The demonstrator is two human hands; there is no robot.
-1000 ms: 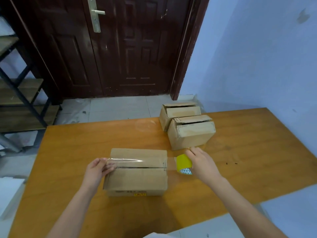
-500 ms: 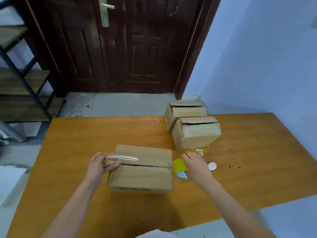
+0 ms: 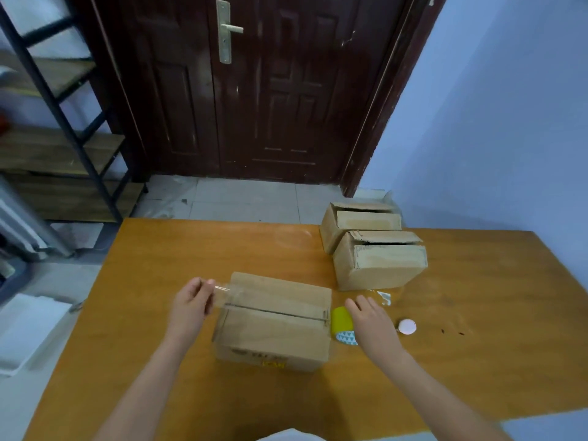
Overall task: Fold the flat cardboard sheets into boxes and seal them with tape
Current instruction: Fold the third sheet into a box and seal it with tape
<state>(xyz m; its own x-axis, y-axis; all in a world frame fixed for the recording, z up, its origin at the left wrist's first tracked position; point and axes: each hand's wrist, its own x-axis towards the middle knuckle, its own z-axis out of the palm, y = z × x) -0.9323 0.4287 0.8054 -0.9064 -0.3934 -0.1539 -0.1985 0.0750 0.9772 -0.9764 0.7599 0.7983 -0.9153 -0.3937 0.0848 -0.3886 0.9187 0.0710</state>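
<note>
Pinching clear tape [image 3: 229, 289] left, gripping roll [image 3: 342, 319] right, hands flanking box [image 3: 273, 326], two boxes [image 3: 378, 265] behind

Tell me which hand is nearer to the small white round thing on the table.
The right hand. It holds the tape roll just left of the white round thing, apart from it. The left hand pinches the tape end beyond the box's far side.

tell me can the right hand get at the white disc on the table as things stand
Probably yes: the white disc lies on bare table just right of the right hand, nothing between them. But that hand holds the tape roll.
</note>
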